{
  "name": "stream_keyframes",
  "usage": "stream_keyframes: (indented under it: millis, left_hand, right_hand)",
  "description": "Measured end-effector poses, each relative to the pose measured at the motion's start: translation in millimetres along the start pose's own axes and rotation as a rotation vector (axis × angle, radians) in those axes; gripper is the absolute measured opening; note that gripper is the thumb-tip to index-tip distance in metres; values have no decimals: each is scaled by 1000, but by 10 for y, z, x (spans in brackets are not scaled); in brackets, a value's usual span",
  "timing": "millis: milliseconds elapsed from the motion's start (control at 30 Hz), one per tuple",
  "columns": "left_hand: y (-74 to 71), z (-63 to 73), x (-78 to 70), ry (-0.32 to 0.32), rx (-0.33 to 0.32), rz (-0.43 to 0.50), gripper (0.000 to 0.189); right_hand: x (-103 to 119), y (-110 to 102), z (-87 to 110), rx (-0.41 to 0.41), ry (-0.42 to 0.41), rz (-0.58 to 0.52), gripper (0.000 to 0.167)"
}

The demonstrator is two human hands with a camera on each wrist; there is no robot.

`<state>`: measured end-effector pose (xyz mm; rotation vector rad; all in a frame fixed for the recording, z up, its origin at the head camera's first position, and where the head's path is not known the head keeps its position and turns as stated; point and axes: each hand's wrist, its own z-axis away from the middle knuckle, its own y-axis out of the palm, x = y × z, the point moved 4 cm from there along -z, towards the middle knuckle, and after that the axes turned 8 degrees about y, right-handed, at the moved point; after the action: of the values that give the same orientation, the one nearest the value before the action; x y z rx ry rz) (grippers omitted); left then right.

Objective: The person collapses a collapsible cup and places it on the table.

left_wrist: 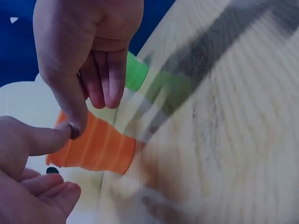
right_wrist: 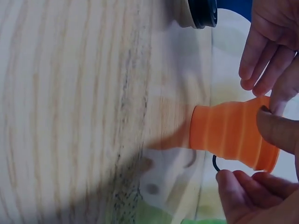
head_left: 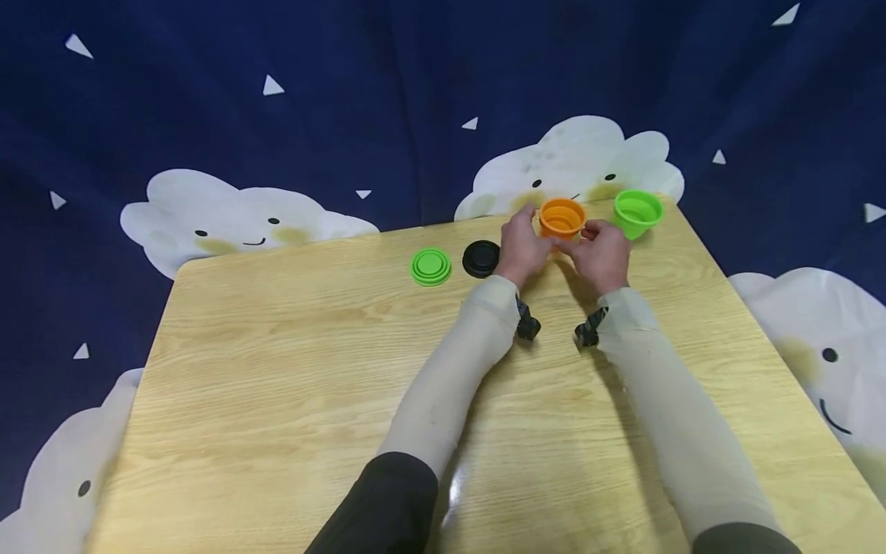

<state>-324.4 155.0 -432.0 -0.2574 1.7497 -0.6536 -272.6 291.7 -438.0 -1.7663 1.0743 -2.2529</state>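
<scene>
An orange collapsible cup (head_left: 562,218) with ridged, stepped walls stands upright and opened out on the table, wide rim up. My left hand (head_left: 526,248) holds its left side, the thumb across the near wall just under the rim. From the right, my right hand (head_left: 604,255) holds the same cup, its thumb close to the left one. In the right wrist view, the right fingers (right_wrist: 247,189) curve along the side of the orange cup (right_wrist: 231,133). The left fingers are partly hidden behind the cup in the head view.
A green cup (head_left: 637,211), opened out, stands right of my right hand by the back edge. Left of my left hand lie a flat black collapsed cup (head_left: 480,259) and a flat green one (head_left: 431,267). A dark blue curtain (head_left: 408,100) hangs behind the wooden table (head_left: 277,369).
</scene>
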Motion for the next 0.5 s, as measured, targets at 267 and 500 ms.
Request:
stream_keyframes:
  millis: [267, 500]
  left_hand:
    - [-6, -88, 33, 30, 92, 88, 65]
    - [-68, -81, 8, 33, 62, 91, 63]
  right_hand:
    - [18, 65, -42, 49, -10, -104, 59]
    - [25, 65, -60, 65, -52, -167, 55]
